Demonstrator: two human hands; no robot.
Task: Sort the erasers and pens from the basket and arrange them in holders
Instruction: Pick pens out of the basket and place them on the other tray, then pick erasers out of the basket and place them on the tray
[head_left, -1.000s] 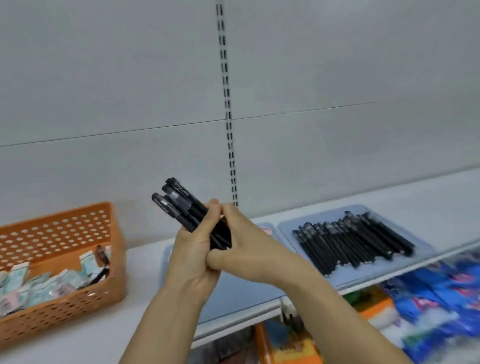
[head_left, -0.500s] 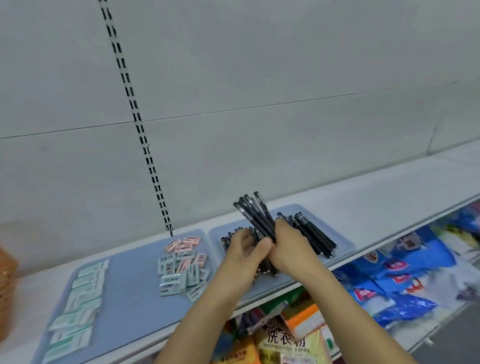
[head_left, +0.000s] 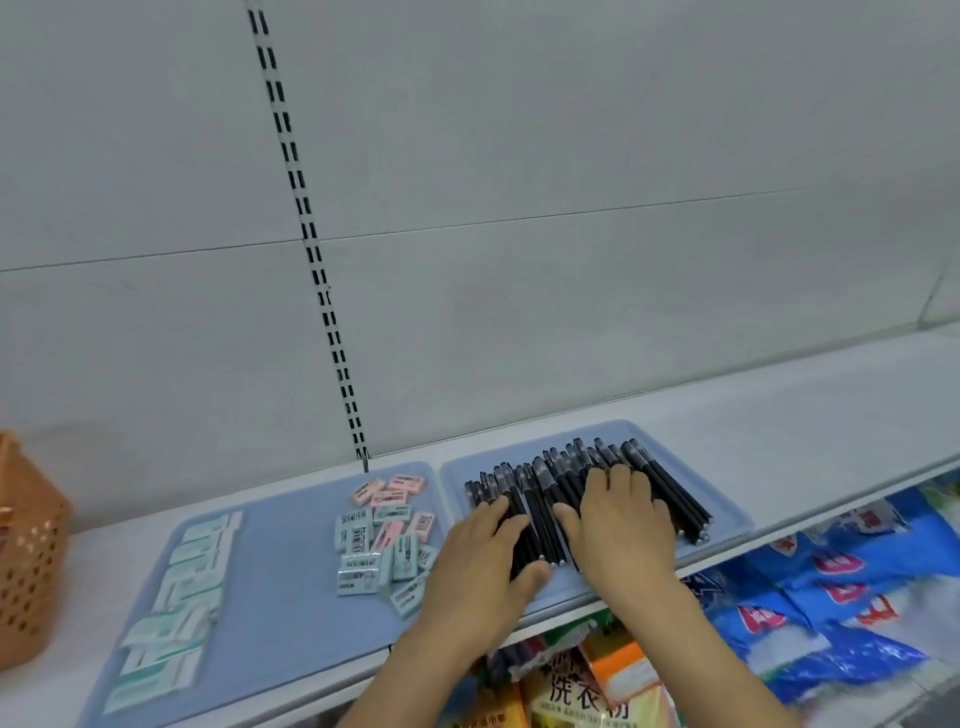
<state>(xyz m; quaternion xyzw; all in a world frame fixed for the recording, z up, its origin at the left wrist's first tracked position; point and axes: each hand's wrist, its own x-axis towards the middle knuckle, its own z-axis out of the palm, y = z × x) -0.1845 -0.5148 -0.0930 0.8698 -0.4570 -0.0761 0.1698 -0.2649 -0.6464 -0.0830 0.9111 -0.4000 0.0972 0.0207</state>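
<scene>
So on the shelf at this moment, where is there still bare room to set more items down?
The left tray is bare in its middle, between the green-white erasers and the mixed eraser heap. White shelf right of the pen tray is bare too. The pen tray is crowded: black pens span it under the left hand and right hand.

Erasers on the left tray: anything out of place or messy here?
Yes. The erasers near the left tray's right edge lie in a loose heap, pink and pale blue mixed, at varied angles. The packets along its left side form a neat column. Both hands rest flat on the pens.
</scene>
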